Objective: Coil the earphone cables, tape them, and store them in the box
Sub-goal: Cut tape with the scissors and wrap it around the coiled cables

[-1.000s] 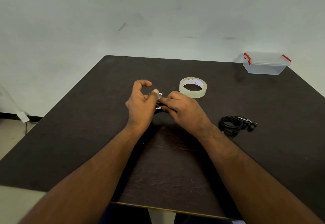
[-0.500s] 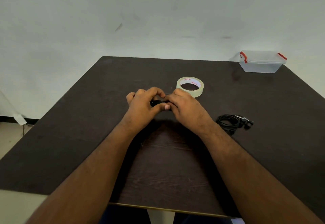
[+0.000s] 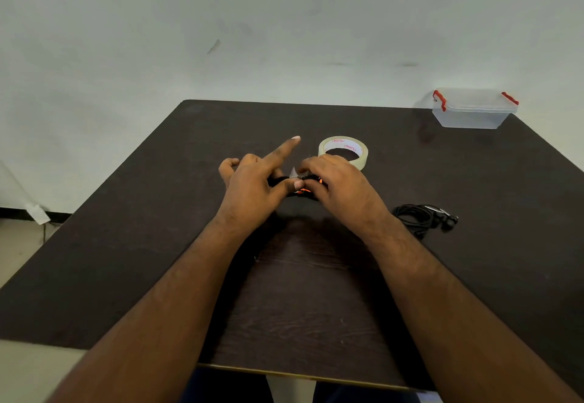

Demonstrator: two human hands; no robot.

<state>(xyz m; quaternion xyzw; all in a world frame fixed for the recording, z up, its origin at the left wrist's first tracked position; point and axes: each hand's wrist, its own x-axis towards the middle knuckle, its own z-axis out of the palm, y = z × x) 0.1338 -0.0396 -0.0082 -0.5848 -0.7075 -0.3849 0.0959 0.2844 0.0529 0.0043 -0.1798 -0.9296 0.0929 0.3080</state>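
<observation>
Both hands meet at the table's middle over a coiled black earphone cable with orange-red bits [image 3: 306, 190]. My left hand [image 3: 252, 186] pinches the coil with its thumb, index finger stretched out forward. My right hand [image 3: 339, 186] grips the coil from the right, and a small flap of clear tape [image 3: 294, 172] sticks up between the hands. Most of the coil is hidden by fingers. A roll of clear tape [image 3: 343, 150] lies flat just behind my right hand. A second black earphone coil [image 3: 423, 217] lies on the table to the right.
A clear plastic box [image 3: 472, 111] with red latches and its lid on stands at the far right corner of the dark table [image 3: 158, 244]. A pale wall rises behind the table. Floor shows at the left.
My left index finger has lifted and now points forward; half a second ago it curled over the coil. Both hands stay on the coil at the same spot.
</observation>
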